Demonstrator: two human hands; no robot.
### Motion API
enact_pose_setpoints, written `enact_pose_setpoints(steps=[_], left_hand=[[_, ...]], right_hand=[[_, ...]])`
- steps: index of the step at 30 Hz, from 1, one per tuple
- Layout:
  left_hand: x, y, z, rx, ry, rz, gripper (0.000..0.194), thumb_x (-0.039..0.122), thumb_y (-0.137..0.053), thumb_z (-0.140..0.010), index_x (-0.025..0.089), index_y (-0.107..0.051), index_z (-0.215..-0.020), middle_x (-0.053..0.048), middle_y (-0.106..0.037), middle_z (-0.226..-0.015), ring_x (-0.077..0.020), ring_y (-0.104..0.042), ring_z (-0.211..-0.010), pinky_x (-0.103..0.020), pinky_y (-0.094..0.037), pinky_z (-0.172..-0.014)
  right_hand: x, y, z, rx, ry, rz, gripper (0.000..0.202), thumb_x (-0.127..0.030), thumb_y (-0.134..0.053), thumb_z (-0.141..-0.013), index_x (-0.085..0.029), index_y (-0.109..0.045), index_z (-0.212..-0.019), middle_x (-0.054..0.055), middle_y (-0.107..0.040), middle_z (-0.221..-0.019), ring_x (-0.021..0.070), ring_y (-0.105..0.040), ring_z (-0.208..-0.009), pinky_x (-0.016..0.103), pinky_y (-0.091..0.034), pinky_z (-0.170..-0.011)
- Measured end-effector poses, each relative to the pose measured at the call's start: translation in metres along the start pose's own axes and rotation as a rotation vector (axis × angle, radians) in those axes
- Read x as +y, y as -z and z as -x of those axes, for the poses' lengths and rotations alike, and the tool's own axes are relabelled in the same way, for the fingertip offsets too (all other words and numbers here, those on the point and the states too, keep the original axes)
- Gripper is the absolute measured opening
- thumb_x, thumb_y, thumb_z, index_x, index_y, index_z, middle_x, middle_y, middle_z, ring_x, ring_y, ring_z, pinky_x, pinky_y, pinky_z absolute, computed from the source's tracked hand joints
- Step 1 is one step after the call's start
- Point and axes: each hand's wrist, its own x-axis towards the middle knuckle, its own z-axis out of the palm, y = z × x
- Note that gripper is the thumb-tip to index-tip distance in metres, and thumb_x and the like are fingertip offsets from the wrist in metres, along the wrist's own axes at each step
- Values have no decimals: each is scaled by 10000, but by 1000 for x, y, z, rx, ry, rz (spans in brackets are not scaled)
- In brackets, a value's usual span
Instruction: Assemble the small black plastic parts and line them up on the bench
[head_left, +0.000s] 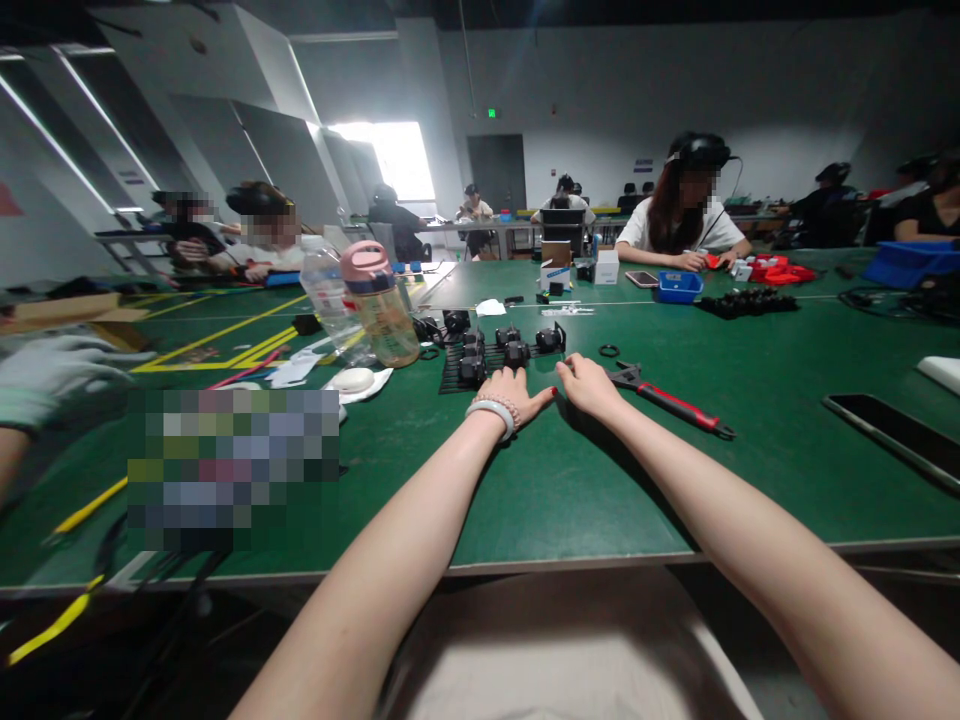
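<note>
My left hand (511, 393), with a bracelet and a pale bangle at the wrist, lies on the green table (570, 500). Its fingers are stretched toward a dark block-like part (516, 352), and its thumb points right. Whether the fingertips touch that part is unclear. Beside it, my right hand (589, 385) has its fingers curled in a pinch; anything between them is hidden. Several similar black parts stand around a black slatted piece (454, 372). A wrench with a red and black handle (679, 408) lies just right of my right hand, below a small black ring (609, 350).
Left stand a pink-lidded bottle (382, 325) and a clear bottle (330, 310). A co-worker's gloved hand (56, 375) reaches in at far left. A phone (900, 435) lies right. Across the table, a person (679, 220) handles red parts near a blue bin (679, 288).
</note>
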Motion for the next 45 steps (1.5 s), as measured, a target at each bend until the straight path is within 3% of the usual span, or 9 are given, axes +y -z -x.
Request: enact_pose_setpoints(steps=[11, 18, 27, 38, 45], left_hand=[[3, 0, -1, -6, 9, -10, 921, 752, -77, -637, 88, -372, -1203, -192, -410, -1213, -307, -363, -1116, -374, -271, -917], [2, -4, -5, -30, 32, -15, 919, 750, -71, -640, 107, -312, -1251, -184, -311, -1308, -306, -279, -1192, -377, -218, -958], [4, 1, -3, -50, 42, -19, 916, 746, -79, -644, 94, -338, -1232, -202, -332, -1288, -316, -299, -1182, -377, -236, -949], [6, 5, -3, -61, 36, -41, 869, 720, -55, -670, 125, -372, -1221, -181, -455, -1142, -304, -403, -1068, -371, -295, -871], [5, 6, 0, -45, 7, -8, 787, 709, -80, -684, 231, -324, -1258, -124, -433, -1172, -293, -351, -1122, -381, -268, -906]], right_hand=[[0, 0, 0, -15, 4, 21, 350, -423, -300, -848, -155, -494, -961, 124, -568, -985, 206, -513, -960, 304, -361, -794], [0, -2, -1, -17, 10, 31, 346, -421, -299, -847, -156, -498, -949, 120, -571, -972, 210, -519, -949, 306, -367, -785], [1, -3, -2, -21, 11, 42, 347, -429, -306, -842, -158, -501, -938, 117, -572, -961, 206, -516, -952, 302, -363, -791], [1, -2, -2, -25, 14, 37, 331, -423, -320, -840, -163, -503, -931, 111, -570, -963, 200, -511, -950, 302, -358, -796], [1, -2, -2, -31, 5, 44, 333, -419, -324, -839, -157, -499, -944, 119, -569, -972, 209, -515, -951, 310, -360, -797]])
